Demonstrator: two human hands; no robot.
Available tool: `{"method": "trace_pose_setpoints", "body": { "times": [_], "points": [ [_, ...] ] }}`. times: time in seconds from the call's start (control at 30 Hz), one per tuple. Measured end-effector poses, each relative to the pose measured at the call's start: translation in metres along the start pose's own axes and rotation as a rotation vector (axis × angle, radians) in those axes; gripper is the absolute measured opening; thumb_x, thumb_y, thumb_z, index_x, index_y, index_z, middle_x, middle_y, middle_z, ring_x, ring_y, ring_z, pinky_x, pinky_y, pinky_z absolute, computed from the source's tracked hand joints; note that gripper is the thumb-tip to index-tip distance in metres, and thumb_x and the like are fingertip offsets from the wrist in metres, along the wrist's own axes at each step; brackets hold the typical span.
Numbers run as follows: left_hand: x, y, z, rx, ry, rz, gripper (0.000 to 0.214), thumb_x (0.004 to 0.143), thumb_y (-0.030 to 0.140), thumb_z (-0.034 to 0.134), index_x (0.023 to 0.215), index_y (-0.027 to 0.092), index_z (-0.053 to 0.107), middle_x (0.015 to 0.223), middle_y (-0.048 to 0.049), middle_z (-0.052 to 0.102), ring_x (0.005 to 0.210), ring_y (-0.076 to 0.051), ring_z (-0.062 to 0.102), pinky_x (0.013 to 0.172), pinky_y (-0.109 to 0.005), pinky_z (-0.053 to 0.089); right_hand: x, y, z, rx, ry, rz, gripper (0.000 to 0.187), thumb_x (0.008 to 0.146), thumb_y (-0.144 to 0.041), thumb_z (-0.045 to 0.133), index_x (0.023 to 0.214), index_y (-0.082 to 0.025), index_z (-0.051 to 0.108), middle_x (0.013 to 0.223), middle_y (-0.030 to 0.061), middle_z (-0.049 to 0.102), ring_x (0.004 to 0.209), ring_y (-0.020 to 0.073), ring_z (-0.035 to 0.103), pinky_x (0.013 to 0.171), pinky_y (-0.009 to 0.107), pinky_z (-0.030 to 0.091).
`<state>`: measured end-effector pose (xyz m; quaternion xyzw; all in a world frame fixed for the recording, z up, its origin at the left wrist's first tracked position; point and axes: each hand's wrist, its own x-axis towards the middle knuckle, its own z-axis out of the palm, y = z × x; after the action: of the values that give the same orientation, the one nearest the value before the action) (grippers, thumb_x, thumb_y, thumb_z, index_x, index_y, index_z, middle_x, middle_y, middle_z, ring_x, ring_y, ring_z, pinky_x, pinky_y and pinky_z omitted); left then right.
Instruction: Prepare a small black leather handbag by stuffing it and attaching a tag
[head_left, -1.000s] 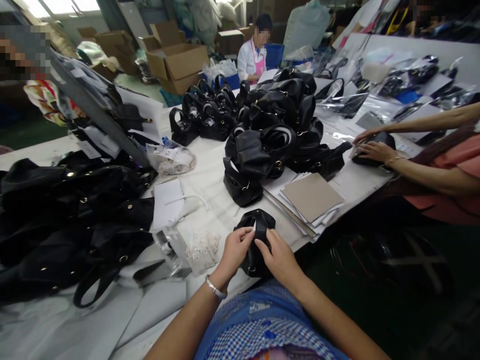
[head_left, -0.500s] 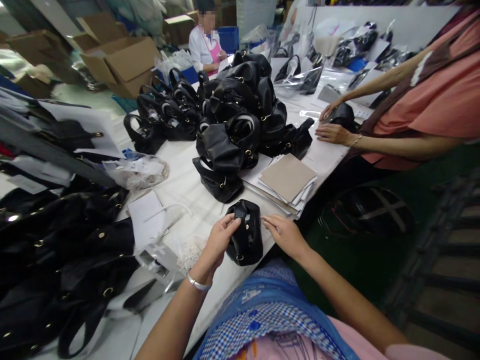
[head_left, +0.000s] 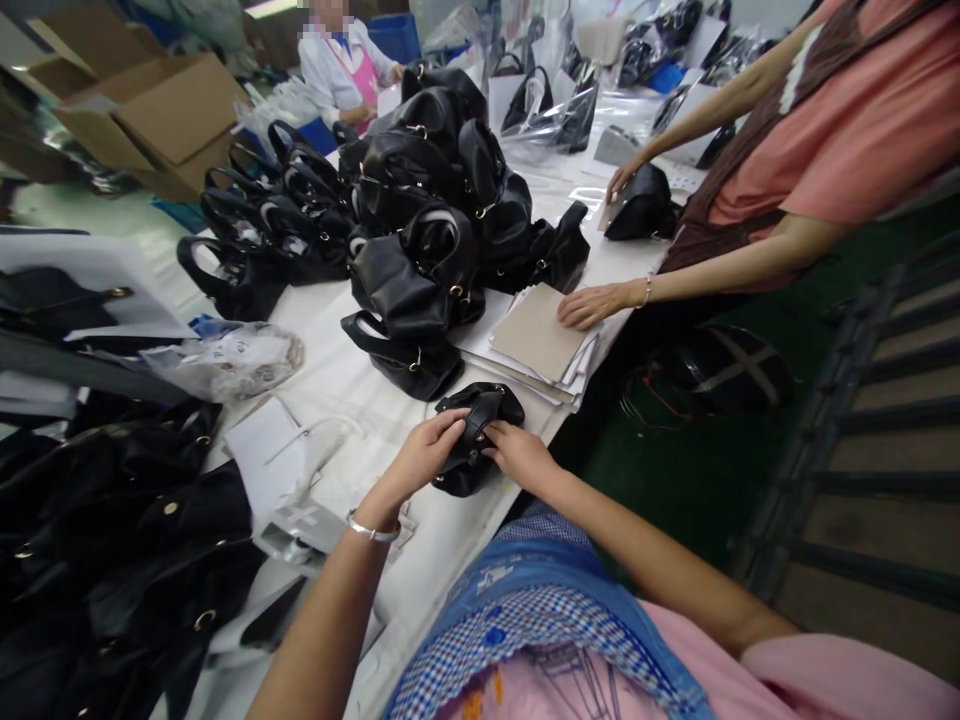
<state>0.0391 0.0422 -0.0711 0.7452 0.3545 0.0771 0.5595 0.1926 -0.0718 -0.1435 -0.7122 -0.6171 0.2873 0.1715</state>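
In the head view a small black handbag point(head_left: 463, 477) with gold-coloured fittings lies on the white table point(head_left: 442, 560) near its front edge. Thumb and fingers of my left hand point(head_left: 424, 455) pinch a strap or flap on the bag's upper side. From the other side, my right hand point(head_left: 525, 458) has its bent fingers closed against the bag's middle, close to the left fingertips. Whether those fingers also hold a small part is hidden. A stack of cards and papers point(head_left: 541, 335) lies just beyond the bag.
Black handbags are heaped point(head_left: 420, 180) ahead, with more black bags point(head_left: 127, 540) at left. A plastic bag point(head_left: 259, 358) and white papers point(head_left: 268, 450) lie between. One co-worker's hand point(head_left: 596, 303) touches the card stack, the other a black bag point(head_left: 643, 203). Another person point(head_left: 341, 70) sits behind.
My right hand has moved left onto the handbag, where before it was beside it. The co-worker's nearer hand has come down onto the card stack. The view has shifted right.
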Motion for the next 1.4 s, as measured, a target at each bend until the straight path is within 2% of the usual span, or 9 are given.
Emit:
{"method": "trace_pose_setpoints", "body": {
  "times": [0.17,0.3,0.37,0.53,0.63,0.97,1.13,1.3,1.4],
  "points": [
    [-0.006,0.0,0.005,0.006,0.067,-0.003,0.04,0.089,0.046,0.049,0.117,0.023,0.065,0.116,-0.0054,0.068,0.107,-0.024,0.062,0.098,-0.035,0.044,0.01,0.001,-0.005,-0.212,-0.129,0.005,0.05,0.082,-0.034,0.064,0.13,-0.024,0.053,0.129,0.0116,0.058,0.093,0.0279,0.066,0.075,0.036,0.054],
    [0.0,-0.016,0.001,-0.149,0.159,-0.118,0.045,0.087,0.05,0.051,0.11,0.015,0.066,0.108,-0.01,0.07,0.094,-0.023,0.066,0.085,-0.034,0.052,0.012,0.007,-0.01,-0.219,-0.153,-0.017,0.051,0.078,-0.037,0.069,0.125,-0.022,0.058,0.126,0.0155,0.058,0.095,0.0293,0.065,0.076,0.035,0.052],
    [0.012,-0.028,-0.001,-0.058,0.096,-0.117,0.04,0.083,0.048,0.055,0.103,0.015,0.07,0.1,-0.0085,0.072,0.089,-0.022,0.065,0.081,-0.032,0.051,0.015,0.012,-0.011,-0.195,-0.162,-0.048,0.055,0.076,-0.041,0.07,0.127,-0.024,0.057,0.127,0.0148,0.057,0.098,0.0298,0.064,0.078,0.035,0.052],
    [0.052,-0.051,0.0,0.261,-0.279,-0.098,0.029,0.072,0.038,0.062,0.088,0.015,0.071,0.08,-0.0029,0.071,0.076,-0.02,0.063,0.069,-0.027,0.047,0.019,0.025,-0.012,-0.178,-0.18,-0.132,0.057,0.077,-0.05,0.068,0.128,-0.028,0.056,0.126,0.0114,0.057,0.103,0.0282,0.063,0.08,0.035,0.051],
    [0.067,-0.055,0.003,0.519,-0.286,-0.096,0.026,0.067,0.034,0.064,0.085,0.016,0.066,0.076,-0.0017,0.07,0.072,-0.02,0.062,0.063,-0.025,0.044,0.015,0.032,-0.013,-0.179,-0.164,-0.161,0.058,0.076,-0.053,0.067,0.127,-0.027,0.056,0.122,0.0104,0.059,0.099,0.0271,0.064,0.075,0.032,0.051],
    [0.073,-0.039,0.017,1.019,-0.308,-0.154,0.034,0.083,0.035,0.052,0.114,0.024,0.06,0.11,-0.0092,0.07,0.104,-0.027,0.064,0.082,-0.032,0.048,-0.005,0.054,-0.012,-0.089,-0.116,-0.227,0.052,0.085,-0.043,0.06,0.132,-0.024,0.048,0.117,0.0073,0.059,0.101,0.0213,0.061,0.073,0.028,0.049],
    [0.074,-0.041,0.032,1.06,-0.345,-0.144,0.028,0.085,0.033,0.049,0.103,0.02,0.067,0.103,-0.0123,0.071,0.099,-0.029,0.065,0.081,-0.034,0.05,-0.001,0.052,-0.01,-0.17,-0.161,-0.26,0.046,0.086,-0.045,0.058,0.128,-0.028,0.055,0.113,0.0075,0.06,0.097,0.0217,0.062,0.073,0.029,0.048],
    [0.082,-0.053,0.049,1.02,-0.279,-0.218,0.029,0.086,0.026,0.047,0.091,0.009,0.071,0.095,-0.0214,0.071,0.092,-0.032,0.067,0.079,-0.039,0.051,-0.002,0.04,-0.007,-0.239,-0.151,-0.227,0.032,0.088,-0.035,0.057,0.117,-0.025,0.063,0.113,0.008,0.062,0.096,0.0205,0.062,0.072,0.027,0.048],
    [0.084,-0.058,0.046,0.945,-0.26,-0.206,0.024,0.083,0.022,0.052,0.086,0.01,0.072,0.091,-0.0181,0.072,0.089,-0.028,0.067,0.078,-0.034,0.05,-0.007,0.027,-0.01,-0.321,-0.159,-0.205,0.03,0.087,-0.028,0.058,0.116,-0.023,0.063,0.118,0.0089,0.062,0.09,0.0199,0.063,0.069,0.027,0.049]
  ]
}}
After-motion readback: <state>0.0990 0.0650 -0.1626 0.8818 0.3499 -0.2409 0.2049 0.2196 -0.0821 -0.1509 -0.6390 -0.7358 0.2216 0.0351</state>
